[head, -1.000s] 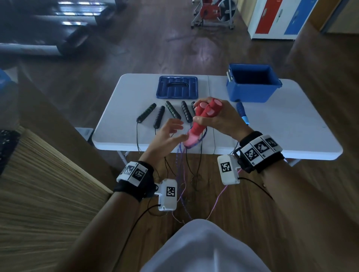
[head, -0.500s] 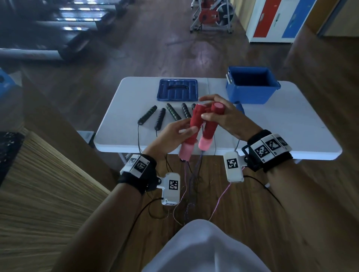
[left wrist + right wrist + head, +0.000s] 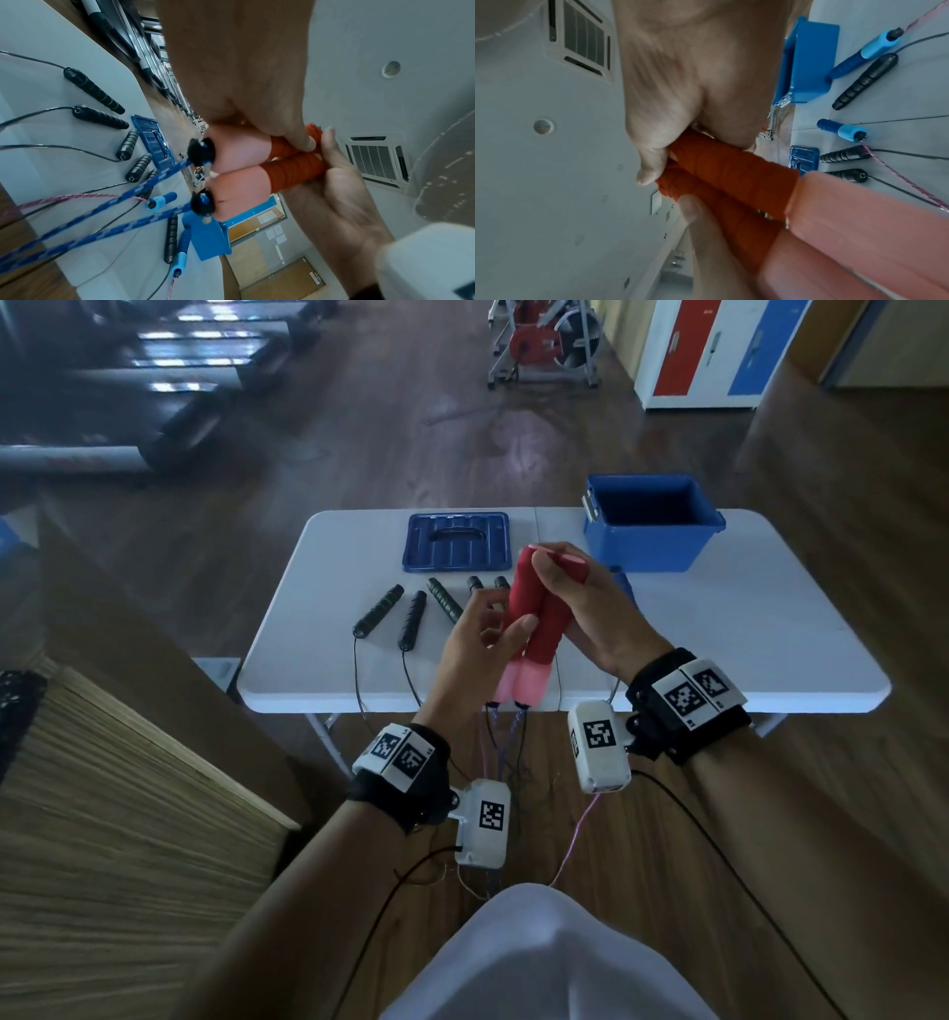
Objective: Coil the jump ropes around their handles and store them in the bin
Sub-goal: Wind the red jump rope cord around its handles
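Two red jump rope handles with pink lower ends are held side by side, nearly upright, above the white table's front edge. My right hand grips their upper part, thumb across the tops. My left hand pinches their middle between thumb and curled fingers. The left wrist view shows the handles with a blue braided rope trailing from both ends. The handles fill the right wrist view. The rope hangs down past the table edge. The open blue bin stands at the back right.
Several black handles lie in a row on the table's left half, their cords dropping over the front edge. The blue bin lid lies flat at the back centre. A blue handle lies in front of the bin, with a second blue handle nearby.
My left hand came up from below and took hold of the handles. The two handles, first tilted and then splayed apart, now stand together and more upright.
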